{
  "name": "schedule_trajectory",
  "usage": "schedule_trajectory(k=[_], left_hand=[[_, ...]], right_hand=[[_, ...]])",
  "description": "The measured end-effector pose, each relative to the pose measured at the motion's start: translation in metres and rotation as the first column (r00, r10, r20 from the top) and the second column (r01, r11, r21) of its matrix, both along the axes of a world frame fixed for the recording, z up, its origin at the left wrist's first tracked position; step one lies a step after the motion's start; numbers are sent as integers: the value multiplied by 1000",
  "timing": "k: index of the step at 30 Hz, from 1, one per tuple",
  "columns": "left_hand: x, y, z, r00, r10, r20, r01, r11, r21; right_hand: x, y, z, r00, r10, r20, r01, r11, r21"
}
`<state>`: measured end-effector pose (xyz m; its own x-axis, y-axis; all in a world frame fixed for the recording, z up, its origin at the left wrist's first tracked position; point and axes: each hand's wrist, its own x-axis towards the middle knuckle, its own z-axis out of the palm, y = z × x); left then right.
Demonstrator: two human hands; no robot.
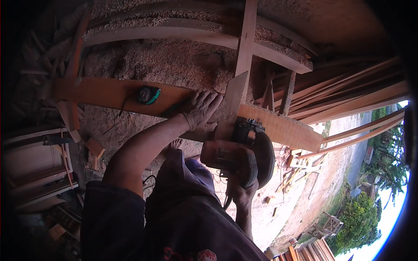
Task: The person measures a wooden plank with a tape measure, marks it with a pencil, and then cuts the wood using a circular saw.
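Observation:
A long orange-brown board (104, 93) lies crosswise in front of me. My left hand (201, 108) rests flat on it, fingers stretched out. Beside those fingers, a flat wooden piece with a slanted end (234, 95) lies across the board. My right hand (244, 191) is wrapped round the handle of a circular saw (230, 157). The saw sits at the board's near edge, just right of the crosswise piece; its blade is hidden. Left of my left hand, a black and green tape measure (149, 95) sits on the board.
A pale upright-running plank (246, 48) passes under the crosswise piece toward a curved, shaving-covered beam (165, 34). Long planks (348, 93) are stacked at the right. Wood frames (35, 163) stand at the left. Shavings cover the ground, and a small block (95, 148) lies there.

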<state>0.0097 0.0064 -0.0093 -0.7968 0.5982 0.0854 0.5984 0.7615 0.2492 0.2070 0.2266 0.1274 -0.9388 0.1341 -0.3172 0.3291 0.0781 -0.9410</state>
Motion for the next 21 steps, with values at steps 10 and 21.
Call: schedule_trajectory(k=[10, 21], left_hand=[[-1, 0, 3, 1000, -13, 14, 13, 1000, 0], [0, 0, -2, 999, -10, 40, 10, 1000, 6]], right_hand=[[-4, 2, -11, 999, -44, -23, 43, 998, -35], [-5, 13, -29, 997, -44, -57, 43, 999, -17]])
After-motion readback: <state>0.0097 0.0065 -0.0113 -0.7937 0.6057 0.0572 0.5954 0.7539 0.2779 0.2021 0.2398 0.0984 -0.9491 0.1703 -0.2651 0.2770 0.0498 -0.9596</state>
